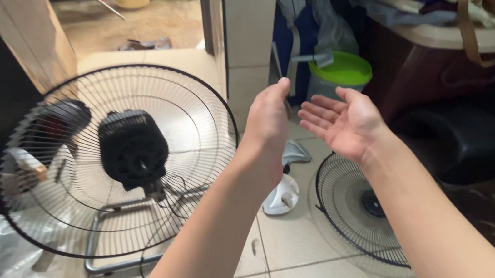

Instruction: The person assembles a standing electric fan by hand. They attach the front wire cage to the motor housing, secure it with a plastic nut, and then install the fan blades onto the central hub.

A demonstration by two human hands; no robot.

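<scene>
Head view is showing both hands hanging mid-frame, holding nothing: left hand (267, 119) loosely curled, right hand (343, 120) spread palm-up. Left forearm is covering part of the white fan blade (283, 194); detached grille (355, 212) is disappearing behind the right arm; fan (116, 160) standing lower left.

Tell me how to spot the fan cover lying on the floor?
Start at the big standing fan on the left, with its black motor. Look right, past both empty hands, to the tiled floor. The round wire fan cover lies flat there under the right arm, with no motor and no stand.
</scene>
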